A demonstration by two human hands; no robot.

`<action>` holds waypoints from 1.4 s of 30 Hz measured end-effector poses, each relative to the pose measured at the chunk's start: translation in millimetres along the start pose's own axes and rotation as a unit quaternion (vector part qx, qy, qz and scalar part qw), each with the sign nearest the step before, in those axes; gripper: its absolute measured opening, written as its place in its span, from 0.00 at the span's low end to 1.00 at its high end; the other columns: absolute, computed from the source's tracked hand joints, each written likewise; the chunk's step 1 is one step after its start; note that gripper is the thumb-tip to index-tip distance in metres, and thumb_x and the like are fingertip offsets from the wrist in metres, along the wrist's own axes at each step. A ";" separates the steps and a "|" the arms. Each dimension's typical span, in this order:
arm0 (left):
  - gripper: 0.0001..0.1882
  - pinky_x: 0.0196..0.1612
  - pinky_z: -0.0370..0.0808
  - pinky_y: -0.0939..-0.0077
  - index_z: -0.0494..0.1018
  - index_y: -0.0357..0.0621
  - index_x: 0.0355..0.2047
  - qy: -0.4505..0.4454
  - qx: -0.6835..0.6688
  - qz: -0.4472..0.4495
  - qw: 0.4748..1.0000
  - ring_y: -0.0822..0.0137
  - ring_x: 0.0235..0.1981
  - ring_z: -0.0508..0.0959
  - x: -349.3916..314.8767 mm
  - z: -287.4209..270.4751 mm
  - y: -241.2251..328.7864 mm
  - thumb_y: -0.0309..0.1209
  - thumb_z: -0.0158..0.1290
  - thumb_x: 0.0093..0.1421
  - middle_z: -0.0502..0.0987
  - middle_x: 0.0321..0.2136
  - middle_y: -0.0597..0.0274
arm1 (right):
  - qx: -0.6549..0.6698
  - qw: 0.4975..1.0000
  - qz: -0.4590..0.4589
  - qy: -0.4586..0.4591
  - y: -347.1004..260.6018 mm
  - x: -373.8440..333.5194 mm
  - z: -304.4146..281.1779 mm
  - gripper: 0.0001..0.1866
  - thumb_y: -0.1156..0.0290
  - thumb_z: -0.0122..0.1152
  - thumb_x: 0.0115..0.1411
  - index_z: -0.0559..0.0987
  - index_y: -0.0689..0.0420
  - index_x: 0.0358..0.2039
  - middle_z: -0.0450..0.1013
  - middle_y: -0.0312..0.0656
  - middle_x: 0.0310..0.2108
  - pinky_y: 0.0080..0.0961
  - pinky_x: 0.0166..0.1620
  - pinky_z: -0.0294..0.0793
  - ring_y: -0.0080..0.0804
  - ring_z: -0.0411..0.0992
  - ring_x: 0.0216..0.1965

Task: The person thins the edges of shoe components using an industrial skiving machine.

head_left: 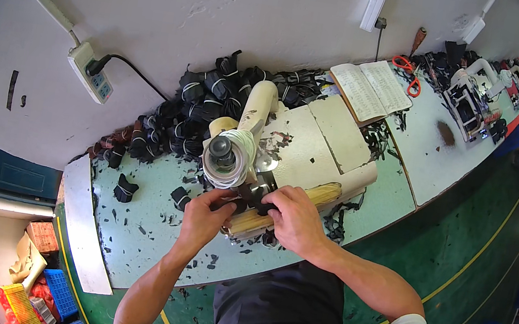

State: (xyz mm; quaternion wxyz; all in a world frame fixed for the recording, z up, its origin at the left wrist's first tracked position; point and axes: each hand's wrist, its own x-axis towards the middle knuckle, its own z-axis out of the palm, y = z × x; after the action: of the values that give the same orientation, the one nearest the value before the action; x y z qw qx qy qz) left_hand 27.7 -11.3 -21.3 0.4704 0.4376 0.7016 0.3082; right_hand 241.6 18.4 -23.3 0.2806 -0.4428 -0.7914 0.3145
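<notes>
— At the table's (147, 239) front edge, what are the hands doing?

— Both are closing on a black strap (253, 196), right under the machine (238, 149). The left hand (204, 215) is curling its fingers around the strap's near end, pinching it. The right hand (295, 217) is pressing down on the other end, fingers bent, not spread.

— Why hold it from both sides?

— I'm guessing it is keeping the strap taut and flat under the working head, over the yellowish pad (286, 209) beneath it.

— And around them?

— Black scraps (129, 223) are lying over the pale green top; they look like offcuts. Behind the machine, bundles (193, 112) of black straps are piling against the wall, seemingly stacked within reach. Two loose ones (125, 189) are sitting apart, to the left.

— Farther out?

— An open notebook (371, 88) is lying to the right, with orange scissors (410, 74) beyond it. A power strip (90, 71) is hanging on the wall, a cable running from it. Crates (35, 296) are standing on the floor at lower left.
</notes>
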 end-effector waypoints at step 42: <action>0.15 0.30 0.77 0.78 0.70 0.33 0.51 0.000 -0.200 -0.024 0.980 0.71 0.29 0.78 -74.0 2.7 -51.1 0.25 0.51 0.66 0.81 0.37 0.53 | -0.121 0.973 -0.026 0.196 52.7 40.2 -44.8 0.17 0.80 0.61 0.54 0.79 0.59 0.46 0.76 0.47 0.37 0.39 0.45 0.72 0.48 0.73 0.39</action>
State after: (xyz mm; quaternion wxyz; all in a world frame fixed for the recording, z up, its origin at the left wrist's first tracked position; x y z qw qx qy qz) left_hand 26.6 -100.0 -36.5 0.5557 0.3181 0.6359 0.4308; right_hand 283.5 86.5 -27.0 0.3831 -0.5055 -0.7644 0.1160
